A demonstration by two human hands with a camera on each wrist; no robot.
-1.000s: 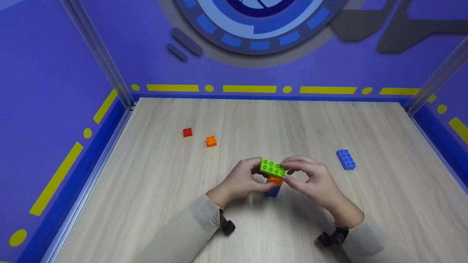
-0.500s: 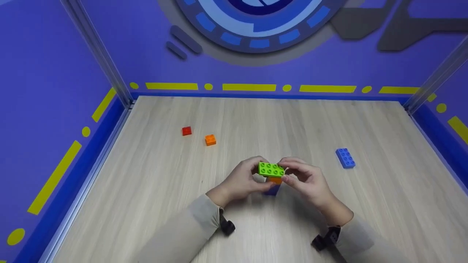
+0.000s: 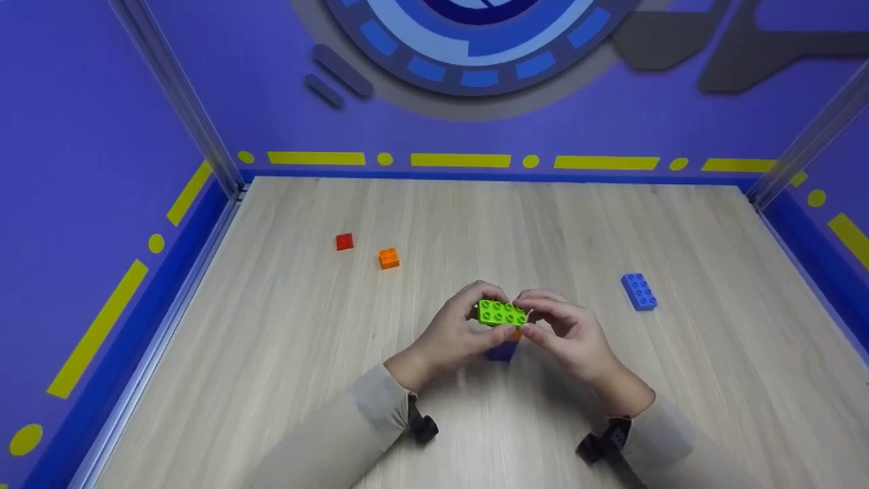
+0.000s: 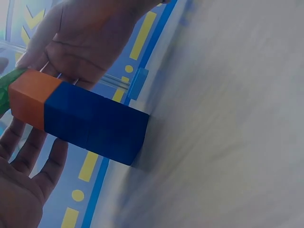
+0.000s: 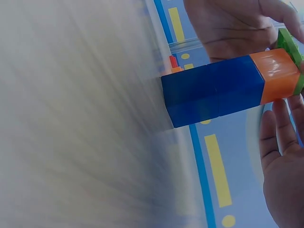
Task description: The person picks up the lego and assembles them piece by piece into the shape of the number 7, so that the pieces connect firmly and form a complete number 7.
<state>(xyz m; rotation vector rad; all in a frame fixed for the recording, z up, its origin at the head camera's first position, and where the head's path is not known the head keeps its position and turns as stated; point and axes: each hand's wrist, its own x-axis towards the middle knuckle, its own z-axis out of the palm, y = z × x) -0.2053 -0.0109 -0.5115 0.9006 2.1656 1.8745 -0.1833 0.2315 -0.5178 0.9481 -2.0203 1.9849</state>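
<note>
In the head view, a lime-green eight-stud toy building brick [image 3: 501, 312] lies crosswise on top of a small upright tower. Beneath it comes an orange brick [image 5: 275, 76], with a dark blue section [image 5: 213, 92] at the bottom standing on the table. My left hand [image 3: 445, 333] pinches the green brick's left part, thumb at its front edge and fingers behind. At the right end, my right hand [image 3: 577, 339] pinches the same brick between thumb and fingers. Whether the green brick's studs are fully seated cannot be told.
On the wooden table [image 3: 305, 380], a red brick [image 3: 344, 242] and an orange four-stud brick [image 3: 388, 258] lie at the back left. A blue eight-stud brick [image 3: 639, 292] lies to the right. Purple-blue panels [image 3: 224, 81] enclose the back and sides.
The green brick has turned from a slant to nearly level with the table's back edge. My left thumb has moved up from the orange brick to the green one; my right hand has shifted slightly left.
</note>
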